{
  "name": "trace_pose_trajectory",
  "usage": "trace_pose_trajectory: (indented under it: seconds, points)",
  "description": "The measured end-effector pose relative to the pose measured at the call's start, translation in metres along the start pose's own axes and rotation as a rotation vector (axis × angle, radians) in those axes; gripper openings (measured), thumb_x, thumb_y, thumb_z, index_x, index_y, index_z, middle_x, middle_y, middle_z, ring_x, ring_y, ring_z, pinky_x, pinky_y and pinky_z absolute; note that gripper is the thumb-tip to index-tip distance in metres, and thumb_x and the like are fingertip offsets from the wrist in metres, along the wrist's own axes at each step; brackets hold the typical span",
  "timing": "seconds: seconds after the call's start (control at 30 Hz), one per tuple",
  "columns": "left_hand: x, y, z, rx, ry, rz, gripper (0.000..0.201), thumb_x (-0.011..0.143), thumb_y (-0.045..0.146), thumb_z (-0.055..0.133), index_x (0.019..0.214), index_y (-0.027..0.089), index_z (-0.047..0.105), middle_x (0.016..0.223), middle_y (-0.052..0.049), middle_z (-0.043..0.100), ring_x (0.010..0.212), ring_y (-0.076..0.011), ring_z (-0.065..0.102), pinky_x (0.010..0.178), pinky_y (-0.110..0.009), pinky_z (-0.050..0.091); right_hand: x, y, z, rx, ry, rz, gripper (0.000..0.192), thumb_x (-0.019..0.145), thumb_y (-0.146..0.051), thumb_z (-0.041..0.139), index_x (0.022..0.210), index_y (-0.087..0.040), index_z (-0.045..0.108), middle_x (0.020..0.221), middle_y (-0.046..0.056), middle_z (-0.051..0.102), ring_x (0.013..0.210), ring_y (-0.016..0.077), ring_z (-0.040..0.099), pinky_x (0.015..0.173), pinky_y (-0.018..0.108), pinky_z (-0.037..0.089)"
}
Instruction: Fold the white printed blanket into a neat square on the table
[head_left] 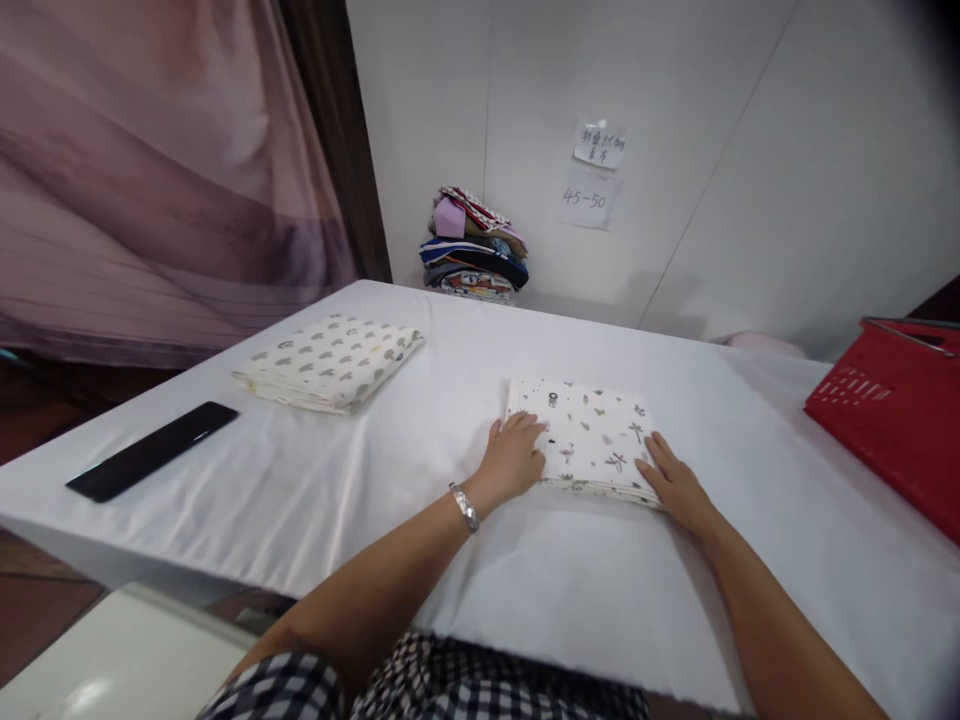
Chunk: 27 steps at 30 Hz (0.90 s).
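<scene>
A folded white cloth (pixel 592 435) with small palm and flamingo prints lies flat on the white-covered table in front of me. My left hand (pixel 515 455) rests on its left edge, fingers spread over the print. At the opposite side, my right hand (pixel 675 480) touches the right edge with its fingers stretched out. Neither hand grips the fabric. A second folded white cloth (pixel 334 360), patterned with grey shapes, sits farther off to the left, apart from both hands.
On the left of the table (pixel 405 480) is a flat black phone-like slab (pixel 154 452). A red basket (pixel 892 410) stands at the right edge. Behind the table rises a stack of folded fabrics (pixel 476 245) by the wall. Paper notes (pixel 589 197) hang there; a pinkish curtain (pixel 165 170) is at left.
</scene>
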<state>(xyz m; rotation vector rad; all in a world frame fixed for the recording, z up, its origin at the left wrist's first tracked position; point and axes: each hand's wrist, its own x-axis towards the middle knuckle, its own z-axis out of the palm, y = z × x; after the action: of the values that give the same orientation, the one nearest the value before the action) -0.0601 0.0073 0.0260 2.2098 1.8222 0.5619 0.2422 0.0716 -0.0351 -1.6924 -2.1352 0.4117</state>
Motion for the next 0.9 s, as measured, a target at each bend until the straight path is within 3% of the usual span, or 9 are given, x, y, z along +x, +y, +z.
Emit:
trace_pose_trajectory:
  seconds: [0.1,0.27,0.47,0.63,0.77,0.9]
  points:
    - [0.012,-0.001,0.0,0.081,0.092,0.02,0.043,0.087,0.029,0.041,0.128,0.017,0.046,0.146,-0.011,0.036,0.138,-0.028,0.022,0.11,-0.056,0.02,0.0,-0.001,0.0,-0.01,-0.011,0.006,0.06,0.088,-0.054,0.032,0.14,-0.023,0.038,0.15,0.007,0.027,0.137,0.0272,0.026,0.111,0.051,0.021]
    - [0.012,-0.017,0.018,0.054,0.027,-0.049,0.044,0.089,0.034,0.04,0.129,0.016,0.044,0.149,-0.011,0.03,0.139,-0.0291,0.019,0.106,-0.054,0.028,-0.002,0.0,0.002,-0.03,-0.037,0.007,0.061,0.089,-0.055,0.028,0.14,-0.021,0.036,0.151,0.007,0.024,0.137,0.0254,0.025,0.112,0.05,0.02]
    - [0.006,-0.03,0.024,-0.181,0.169,-0.076,0.035,0.09,0.025,0.038,0.12,0.018,0.055,0.139,-0.007,0.046,0.132,-0.0221,0.034,0.109,-0.041,0.031,0.005,-0.008,-0.01,-0.19,-0.074,0.017,0.058,0.088,-0.053,0.031,0.134,-0.022,0.045,0.149,0.009,0.03,0.137,0.0289,0.026,0.107,0.052,0.029]
    - [0.01,-0.037,0.023,-0.393,0.333,-0.22,0.034,0.085,0.024,0.049,0.118,0.02,0.055,0.128,-0.007,0.054,0.118,-0.02,0.049,0.102,-0.034,0.038,0.025,-0.046,-0.019,-0.318,-0.034,-0.062,0.058,0.091,-0.05,0.027,0.137,-0.017,0.041,0.149,0.011,0.029,0.139,0.029,0.02,0.108,0.052,0.024]
    - [0.014,-0.044,0.022,-0.455,0.329,-0.328,0.032,0.082,0.028,0.054,0.113,0.02,0.055,0.112,-0.006,0.059,0.099,-0.0185,0.057,0.088,-0.032,0.045,0.042,-0.07,-0.007,-0.36,-0.036,-0.117,0.058,0.092,-0.049,0.026,0.139,-0.017,0.037,0.15,0.012,0.026,0.139,0.0286,0.02,0.108,0.05,0.025]
    - [0.027,-0.049,0.018,-0.445,0.304,-0.358,0.023,0.082,0.033,0.055,0.101,0.02,0.06,0.104,-0.005,0.06,0.091,-0.017,0.058,0.083,-0.029,0.044,0.047,-0.07,0.011,-0.441,-0.111,-0.095,0.054,0.093,-0.046,0.024,0.139,-0.021,0.038,0.15,0.01,0.027,0.138,0.0282,0.022,0.108,0.05,0.022]
